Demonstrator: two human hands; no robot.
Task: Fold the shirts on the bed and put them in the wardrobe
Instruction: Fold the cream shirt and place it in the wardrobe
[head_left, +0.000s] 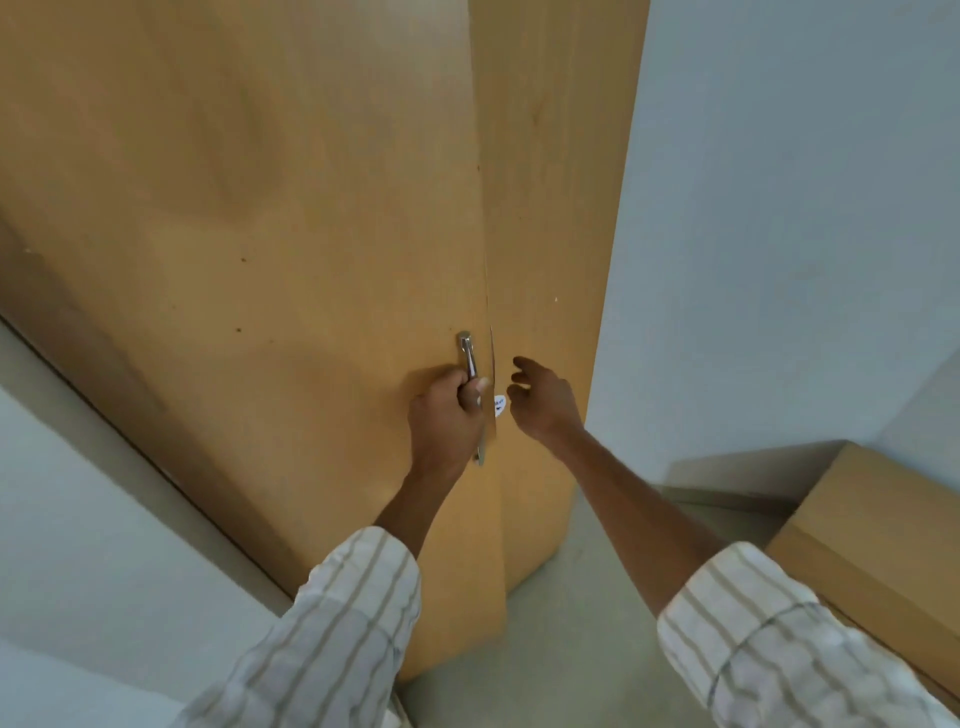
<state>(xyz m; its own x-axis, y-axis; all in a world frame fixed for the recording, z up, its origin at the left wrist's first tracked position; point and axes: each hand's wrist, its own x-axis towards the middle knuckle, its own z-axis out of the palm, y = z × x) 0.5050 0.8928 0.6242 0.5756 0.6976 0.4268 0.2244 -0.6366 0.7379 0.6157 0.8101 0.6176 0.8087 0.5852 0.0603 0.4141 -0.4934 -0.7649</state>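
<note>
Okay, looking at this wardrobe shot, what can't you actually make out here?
Head view only:
- Inside of the light wooden wardrobe: hidden behind its doors.
- Lower part of the silver metal handle: covered by the left hand.
- Small white sticker: print too small.
- Shirts, bed: outside the frame.

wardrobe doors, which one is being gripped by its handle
The left door: the left hand grips its metal handle. The right door is not gripped; the right hand is in front of it, fingers loose.
</note>
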